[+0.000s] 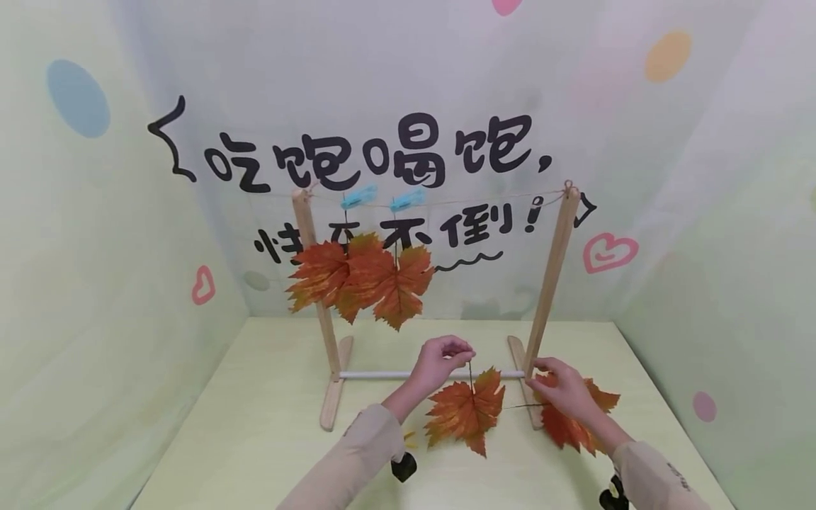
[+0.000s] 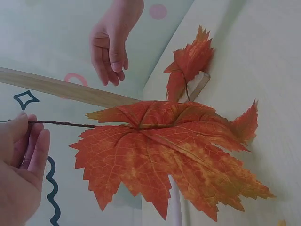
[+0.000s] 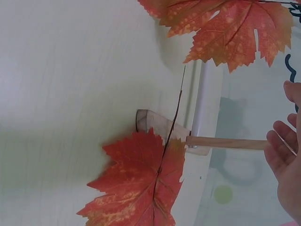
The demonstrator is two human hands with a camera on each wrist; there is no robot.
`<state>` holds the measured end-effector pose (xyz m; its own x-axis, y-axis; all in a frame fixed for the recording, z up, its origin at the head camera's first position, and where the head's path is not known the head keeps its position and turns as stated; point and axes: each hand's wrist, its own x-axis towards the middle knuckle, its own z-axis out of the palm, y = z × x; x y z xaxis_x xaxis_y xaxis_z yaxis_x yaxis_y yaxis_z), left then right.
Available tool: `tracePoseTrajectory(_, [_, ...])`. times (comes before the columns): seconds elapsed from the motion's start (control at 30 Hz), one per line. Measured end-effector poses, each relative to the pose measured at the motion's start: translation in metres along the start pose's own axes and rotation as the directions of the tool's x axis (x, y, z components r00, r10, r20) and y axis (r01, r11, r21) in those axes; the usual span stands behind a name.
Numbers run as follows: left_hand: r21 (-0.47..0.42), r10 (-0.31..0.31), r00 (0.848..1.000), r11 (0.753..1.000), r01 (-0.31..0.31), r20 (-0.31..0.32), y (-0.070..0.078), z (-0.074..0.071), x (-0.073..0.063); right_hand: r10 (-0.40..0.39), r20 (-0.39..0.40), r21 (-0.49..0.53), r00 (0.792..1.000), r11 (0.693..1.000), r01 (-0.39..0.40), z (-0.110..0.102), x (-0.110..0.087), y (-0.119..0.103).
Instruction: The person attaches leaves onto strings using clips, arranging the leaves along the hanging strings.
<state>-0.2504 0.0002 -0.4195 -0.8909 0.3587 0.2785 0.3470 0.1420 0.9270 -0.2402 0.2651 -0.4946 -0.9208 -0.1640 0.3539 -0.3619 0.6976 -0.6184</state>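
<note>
My left hand (image 1: 440,365) pinches the thin dark stem of an orange-red artificial maple leaf (image 1: 468,411) between thumb and fingertips. The leaf hangs from that stem, in front of the rack's white crossbar (image 1: 382,374). To the right, my right hand (image 1: 564,389) holds nothing, its fingers loosely bent beside the right wooden post (image 1: 551,283). Beneath that hand, a second red leaf (image 3: 141,183) lies at the rack's right foot (image 3: 160,123), its stem pointing left in the head view.
Two more leaves (image 1: 319,273) hang at the left of a twine line (image 1: 478,203), from blue clothespins (image 1: 408,200). The left post (image 1: 325,319) stands behind them. A small yellow thing (image 1: 410,439) shows beside the left sleeve. Printed cloth walls (image 1: 714,283) enclose the table.
</note>
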Motion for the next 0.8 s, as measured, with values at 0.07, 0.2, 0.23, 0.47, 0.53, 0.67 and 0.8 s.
tracePoseTrajectory(0.07, [0.012, 0.001, 1.0, 1.0, -0.001, -0.003, -0.001, -0.005, 0.001, -0.007, 0.004, 0.013, 1.0, 1.0, 0.007, 0.005, 0.0, 0.0])
tracePoseTrajectory(0.2, [0.021, 0.005, 1.0, 1.0, -0.005, -0.017, -0.012, -0.016, 0.008, -0.012, 0.026, 0.048, 1.0, 0.999, 0.011, 0.016, -0.002, -0.002])
tracePoseTrajectory(0.23, [0.024, 0.005, 1.0, 1.0, -0.004, -0.021, -0.015, -0.019, 0.01, -0.018, 0.031, 0.053, 0.999, 0.998, 0.017, 0.019, -0.003, -0.003])
tracePoseTrajectory(0.47, [0.086, 0.027, 0.998, 0.996, -0.021, -0.062, -0.01, -0.043, 0.016, -0.061, 0.033, 0.066, 0.998, 0.996, 0.059, 0.038, -0.007, -0.011])
tracePoseTrajectory(0.53, [0.101, 0.033, 0.996, 0.995, -0.025, -0.08, -0.005, -0.05, 0.016, -0.069, 0.04, 0.063, 0.997, 0.996, 0.066, 0.043, -0.009, -0.013])
tracePoseTrajectory(0.67, [0.113, 0.043, 0.992, 0.993, -0.029, -0.118, 0.002, -0.062, 0.018, -0.095, 0.049, 0.087, 0.994, 0.992, 0.09, 0.054, -0.011, -0.017])
tracePoseTrajectory(0.8, [0.126, 0.059, 0.988, 0.991, -0.042, -0.14, 0.006, -0.071, 0.02, -0.099, 0.076, 0.121, 0.992, 0.989, 0.089, 0.065, -0.011, -0.023])
